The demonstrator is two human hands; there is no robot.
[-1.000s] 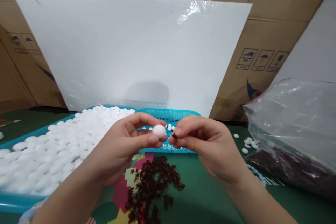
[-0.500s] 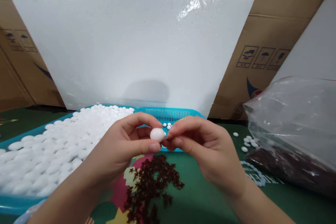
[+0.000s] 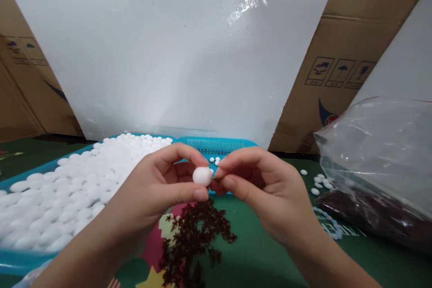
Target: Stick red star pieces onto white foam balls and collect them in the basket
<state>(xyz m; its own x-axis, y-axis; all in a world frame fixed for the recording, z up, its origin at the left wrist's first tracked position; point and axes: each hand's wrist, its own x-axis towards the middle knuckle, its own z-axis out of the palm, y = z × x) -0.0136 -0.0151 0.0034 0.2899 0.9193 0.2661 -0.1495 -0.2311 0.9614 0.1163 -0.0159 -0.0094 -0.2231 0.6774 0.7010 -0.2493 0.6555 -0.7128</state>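
The left hand (image 3: 158, 189) pinches a small white foam ball (image 3: 202, 175) above the green worktop (image 3: 270, 252). The right hand (image 3: 266, 189), fingertips closed, presses something unidentifiable against it. A turquoise plastic tray (image 3: 219, 145) heaped with balls and a pile of dark red star-shaped pieces (image 3: 195, 229) remain.

White foam ball (image 3: 202, 175): small, egg-shaped, matte, whole. Pinched between thumb and forefinger of the left hand (image 3: 158, 193), held in the air above the near rim of the blue tray (image 3: 216, 144). The right hand (image 3: 266, 189) meets it from the right side, thumb and forefinger tips closed together and touching the ball's right end. Whatever those fingertips pinch is too small to make out. Ball's long axis lies roughly level, left to right.
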